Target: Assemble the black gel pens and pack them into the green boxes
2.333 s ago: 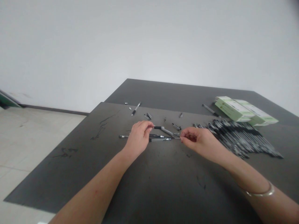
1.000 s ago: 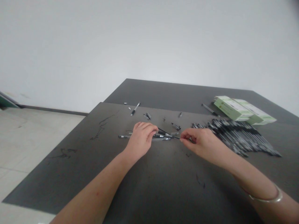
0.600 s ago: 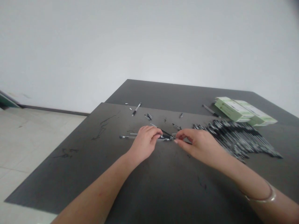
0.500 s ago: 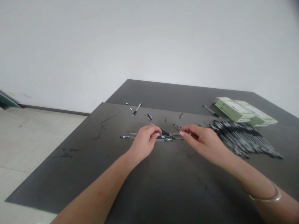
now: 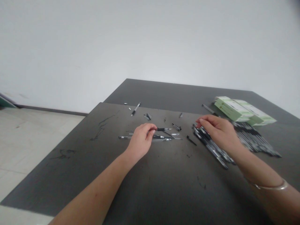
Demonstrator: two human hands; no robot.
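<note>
In the head view my left hand (image 5: 142,137) pinches a pen (image 5: 163,129), whose black grip and tip point right from the fingertips. Under and beside that hand lie a clear pen barrel (image 5: 125,137), thin refills and small pen parts. My right hand (image 5: 217,129) is curled over the left end of a row of black-gripped pens (image 5: 209,147), thumb and forefinger close together. What those fingertips hold, if anything, is too small to tell. A black cap (image 5: 191,140) lies between the two hands.
Two green and white boxes (image 5: 234,109) stand at the back right of the dark table (image 5: 150,184). A lone pen (image 5: 136,108), small caps (image 5: 147,116) and tiny tips lie behind my left hand. Another pen (image 5: 208,108) lies by the boxes.
My right hand has moved right and slightly up, from the loose parts to the pen row. Pens at its left end now lie apart from the rest. My left hand has hardly moved.
</note>
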